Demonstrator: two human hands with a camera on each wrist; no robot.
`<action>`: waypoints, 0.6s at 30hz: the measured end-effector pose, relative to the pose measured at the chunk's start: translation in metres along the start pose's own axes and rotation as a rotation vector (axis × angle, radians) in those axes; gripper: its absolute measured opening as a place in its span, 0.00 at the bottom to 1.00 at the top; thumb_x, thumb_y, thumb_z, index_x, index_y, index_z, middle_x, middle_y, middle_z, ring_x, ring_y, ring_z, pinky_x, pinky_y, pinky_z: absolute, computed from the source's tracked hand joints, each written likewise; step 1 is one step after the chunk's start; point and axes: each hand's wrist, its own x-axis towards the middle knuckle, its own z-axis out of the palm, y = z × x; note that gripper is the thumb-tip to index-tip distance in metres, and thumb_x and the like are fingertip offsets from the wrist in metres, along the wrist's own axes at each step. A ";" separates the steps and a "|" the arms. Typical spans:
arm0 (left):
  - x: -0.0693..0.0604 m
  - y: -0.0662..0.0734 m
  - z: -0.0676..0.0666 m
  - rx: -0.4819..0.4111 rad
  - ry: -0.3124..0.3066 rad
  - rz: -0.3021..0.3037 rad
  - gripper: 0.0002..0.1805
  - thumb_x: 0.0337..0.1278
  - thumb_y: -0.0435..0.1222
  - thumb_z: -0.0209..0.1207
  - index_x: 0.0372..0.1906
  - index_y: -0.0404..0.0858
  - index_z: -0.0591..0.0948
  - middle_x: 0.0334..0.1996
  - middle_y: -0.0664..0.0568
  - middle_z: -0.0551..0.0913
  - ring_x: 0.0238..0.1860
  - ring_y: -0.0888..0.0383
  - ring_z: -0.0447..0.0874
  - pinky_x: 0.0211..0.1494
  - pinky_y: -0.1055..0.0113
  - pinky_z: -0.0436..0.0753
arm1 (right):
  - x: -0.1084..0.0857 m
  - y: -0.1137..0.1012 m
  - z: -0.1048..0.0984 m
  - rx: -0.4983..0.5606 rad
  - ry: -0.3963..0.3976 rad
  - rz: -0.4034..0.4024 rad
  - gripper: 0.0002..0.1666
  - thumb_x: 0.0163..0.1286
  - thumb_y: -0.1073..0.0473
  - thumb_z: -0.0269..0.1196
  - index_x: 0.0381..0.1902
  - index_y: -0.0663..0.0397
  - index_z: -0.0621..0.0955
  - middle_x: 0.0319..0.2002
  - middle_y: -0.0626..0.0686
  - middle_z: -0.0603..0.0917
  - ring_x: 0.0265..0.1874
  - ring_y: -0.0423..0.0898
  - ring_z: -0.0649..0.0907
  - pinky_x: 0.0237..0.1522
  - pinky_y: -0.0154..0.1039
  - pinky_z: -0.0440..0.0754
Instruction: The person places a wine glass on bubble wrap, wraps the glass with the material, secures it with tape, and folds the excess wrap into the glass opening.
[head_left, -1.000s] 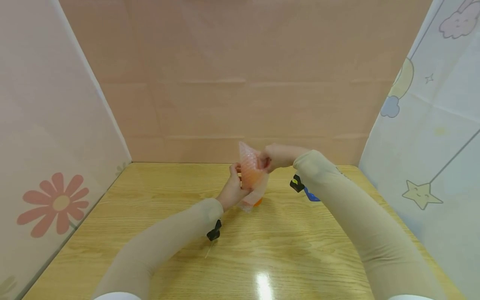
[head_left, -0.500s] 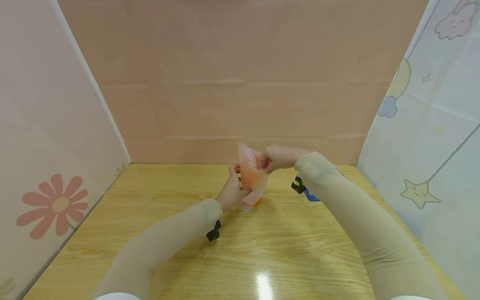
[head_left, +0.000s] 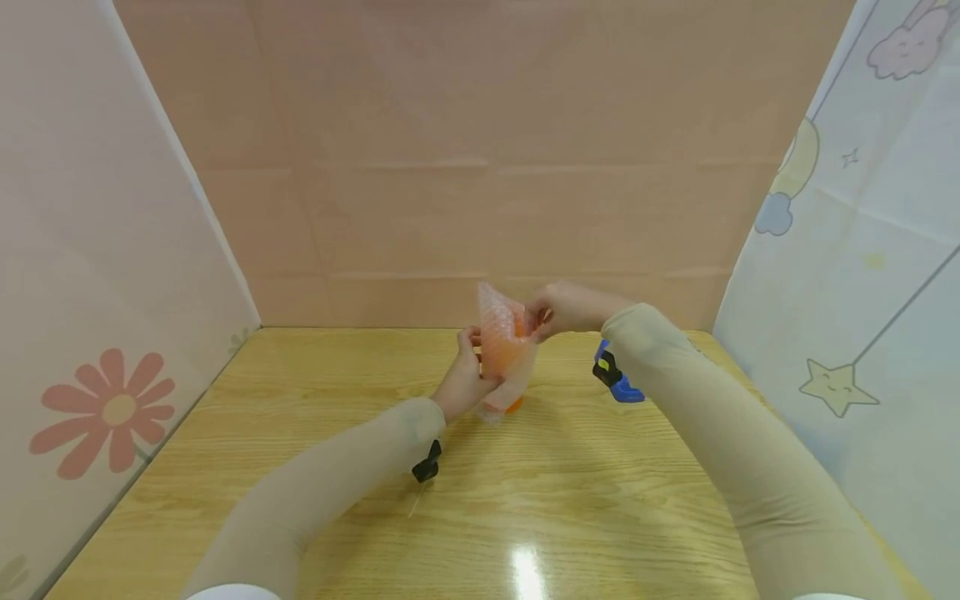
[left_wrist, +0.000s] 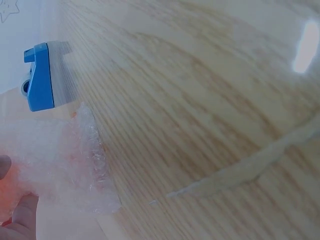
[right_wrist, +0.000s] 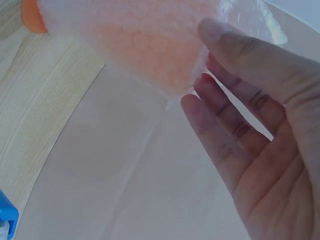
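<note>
Bubble wrap [head_left: 497,329] stands upright around an orange object near the middle of the table. The orange shows bare at the lower end of the object [head_left: 515,405] and as an end [right_wrist: 33,17] in the right wrist view; its kind is hidden. My left hand [head_left: 467,381] grips the wrapped object from the left, thumb in front and fingers behind. At the wrap's upper right edge my right hand [head_left: 567,308] pinches the film [right_wrist: 150,47]; in the right wrist view the thumb lies on the near side, the fingers on the far side.
A blue tape dispenser [left_wrist: 41,80] stands on the wooden table [head_left: 337,375], partly behind my right wrist in the head view. A pink backdrop [head_left: 420,217] rises behind the table, with printed panels [head_left: 862,292] at the sides.
My right hand has shifted slightly right, its fingers a little less curled. More of the blue tape dispenser shows beside the wrist. The left hand and wrapped object have hardly moved.
</note>
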 end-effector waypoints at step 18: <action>0.007 0.021 -0.035 -0.024 -0.074 0.110 0.48 0.58 0.39 0.66 0.71 0.41 0.44 0.63 0.43 0.60 0.64 0.45 0.66 0.65 0.46 0.72 | 0.003 -0.002 0.001 0.018 -0.002 0.010 0.04 0.58 0.62 0.71 0.29 0.50 0.85 0.31 0.46 0.85 0.36 0.42 0.84 0.41 0.38 0.84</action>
